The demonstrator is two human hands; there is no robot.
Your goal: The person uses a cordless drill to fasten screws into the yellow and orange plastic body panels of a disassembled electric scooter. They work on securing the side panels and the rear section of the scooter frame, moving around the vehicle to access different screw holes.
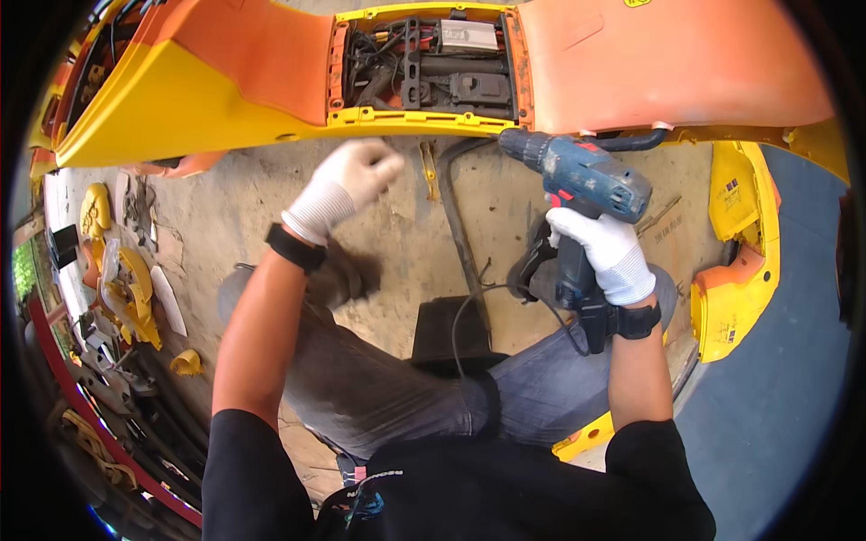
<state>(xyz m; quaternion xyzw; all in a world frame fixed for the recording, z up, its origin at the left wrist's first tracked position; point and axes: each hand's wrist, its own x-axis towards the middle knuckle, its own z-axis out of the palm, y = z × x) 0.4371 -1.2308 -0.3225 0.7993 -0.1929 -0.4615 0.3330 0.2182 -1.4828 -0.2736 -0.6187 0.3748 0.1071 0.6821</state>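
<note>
My right hand (606, 257), in a white knit glove, is wrapped round the grip of a blue and black cordless drill (595, 176). The drill's chuck points left, just below the edge of a yellow and orange scooter body (180, 99). My left hand (347, 185), gloved too, is raised in front of that body's lower edge, left of the drill. Its fingers are curled and pressed together, slightly blurred; whatever they hold, if anything, is hidden. Above both hands, an open compartment in the body shows dark wiring, a silver box (469, 36) and black parts (480, 87).
Yellow panels (735, 298) lie on the right beside a blue-grey floor (767, 388). Broken yellow pieces (131, 288) and tools are at the left. A dark tube (460, 225) and a small yellow bracket (428, 171) lie between my legs. A black cable (462, 329) loops by my right knee.
</note>
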